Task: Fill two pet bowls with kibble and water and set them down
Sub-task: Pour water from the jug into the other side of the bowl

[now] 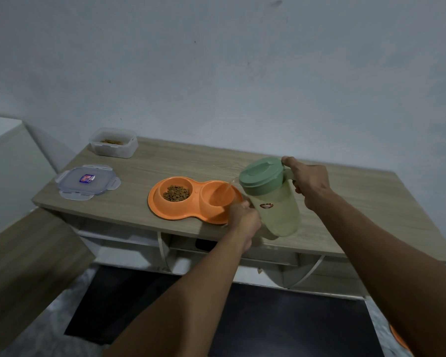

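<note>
Pouring water (228,188) from the clear green-lidded plastic jug (276,210), gripped in the right hand (307,181), into the right cup of the orange plastic double bowl (165,211) on the wooden table (358,202), left hand (243,219) gripping its near rim; kibble (177,193) done, still to set down.

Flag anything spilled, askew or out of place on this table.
Nothing stands out. Water from the green-lidded pitcher lands inside the right well of the orange double bowl, kibble sits in the left well, and no spill shows on the wooden tabletop.
</note>
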Demonstrator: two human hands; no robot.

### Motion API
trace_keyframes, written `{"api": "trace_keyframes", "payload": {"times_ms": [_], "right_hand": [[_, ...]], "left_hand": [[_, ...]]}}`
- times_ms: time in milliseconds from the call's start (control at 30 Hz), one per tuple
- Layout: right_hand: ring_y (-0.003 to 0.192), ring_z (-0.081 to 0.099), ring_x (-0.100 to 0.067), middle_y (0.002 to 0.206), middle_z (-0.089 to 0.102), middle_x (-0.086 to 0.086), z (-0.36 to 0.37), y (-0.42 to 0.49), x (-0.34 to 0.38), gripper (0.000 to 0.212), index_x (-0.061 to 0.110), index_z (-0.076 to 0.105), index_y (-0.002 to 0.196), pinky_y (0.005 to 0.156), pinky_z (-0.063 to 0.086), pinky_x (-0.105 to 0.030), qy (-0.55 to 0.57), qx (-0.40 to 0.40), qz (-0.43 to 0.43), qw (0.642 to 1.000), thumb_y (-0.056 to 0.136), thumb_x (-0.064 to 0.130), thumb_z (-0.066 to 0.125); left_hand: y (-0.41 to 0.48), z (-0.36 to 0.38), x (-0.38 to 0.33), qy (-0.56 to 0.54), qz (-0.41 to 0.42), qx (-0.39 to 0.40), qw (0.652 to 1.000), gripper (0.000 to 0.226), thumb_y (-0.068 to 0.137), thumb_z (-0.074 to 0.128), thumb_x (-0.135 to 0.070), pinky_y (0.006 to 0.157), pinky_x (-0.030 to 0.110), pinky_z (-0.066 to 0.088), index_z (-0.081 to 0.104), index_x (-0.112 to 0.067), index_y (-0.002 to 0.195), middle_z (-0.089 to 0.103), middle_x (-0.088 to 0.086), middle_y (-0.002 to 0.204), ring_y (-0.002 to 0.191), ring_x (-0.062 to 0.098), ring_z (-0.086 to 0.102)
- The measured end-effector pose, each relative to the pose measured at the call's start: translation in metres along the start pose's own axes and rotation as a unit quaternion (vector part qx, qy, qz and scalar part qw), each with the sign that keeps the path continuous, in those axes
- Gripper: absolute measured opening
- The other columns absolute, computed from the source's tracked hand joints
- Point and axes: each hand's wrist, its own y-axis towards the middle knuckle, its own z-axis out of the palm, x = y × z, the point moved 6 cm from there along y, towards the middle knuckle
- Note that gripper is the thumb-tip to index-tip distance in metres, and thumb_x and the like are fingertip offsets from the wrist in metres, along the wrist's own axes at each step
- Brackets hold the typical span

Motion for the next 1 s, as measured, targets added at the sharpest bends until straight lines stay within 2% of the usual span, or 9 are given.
{"api": "trace_keyframes", "payload": {"times_ms": [133,267,600,900,1000], "right_hand": [[0.057,0.053,-0.023,0.076,0.064,-0.008,-0.001,0.0,-0.001,0.055,0.004,0.069,0.083,0.06,0.045,-0.035,-0.001,0.001,0.002,1.0,0.062,0.054,0.078],[0.056,0.053,-0.023,0.074,0.063,-0.008,0.0,-0.001,0.001,0.053,0.004,0.068,0.081,0.06,0.044,-0.035,-0.004,0.002,0.003,1.0,0.063,0.053,0.078],[0.056,0.053,-0.023,0.073,0.063,-0.009,0.001,0.0,0.004,0.053,0.004,0.067,0.078,0.06,0.044,-0.036,-0.014,0.0,0.0,1.0,0.064,0.053,0.078],[0.058,0.052,-0.024,0.074,0.062,-0.01,0.003,0.001,0.006,0.052,0.004,0.064,0.077,0.06,0.044,-0.037,-0.017,0.004,0.0,1.0,0.064,0.053,0.078],[0.058,0.053,-0.024,0.075,0.062,-0.01,0.003,0.001,0.008,0.051,0.004,0.065,0.077,0.061,0.045,-0.037,-0.02,0.004,0.0,1.0,0.065,0.052,0.078]], "left_hand": [[-0.002,-0.001,-0.001,0.002,-0.003,-0.006,1.0,0.048,0.09,0.038,0.013,0.101,0.039,0.049,0.055,-0.008,0.13,0.054,-0.014,0.078,0.077,0.004,0.051],[-0.001,-0.001,-0.001,0.004,-0.004,-0.006,1.0,0.05,0.089,0.039,0.011,0.1,0.04,0.049,0.054,-0.008,0.133,0.056,-0.013,0.079,0.077,0.004,0.052],[0.005,-0.001,0.002,0.008,-0.007,-0.007,1.0,0.051,0.091,0.04,0.009,0.1,0.04,0.05,0.053,-0.013,0.134,0.057,-0.014,0.081,0.079,0.004,0.052],[0.011,-0.003,0.004,0.006,-0.007,-0.014,1.0,0.046,0.092,0.038,0.007,0.085,0.032,0.049,0.057,-0.015,0.128,0.059,-0.01,0.078,0.072,0.006,0.052],[0.012,-0.003,0.005,0.012,-0.01,-0.012,1.0,0.047,0.092,0.038,0.008,0.086,0.033,0.05,0.057,-0.015,0.128,0.06,-0.01,0.079,0.073,0.005,0.052]]}}
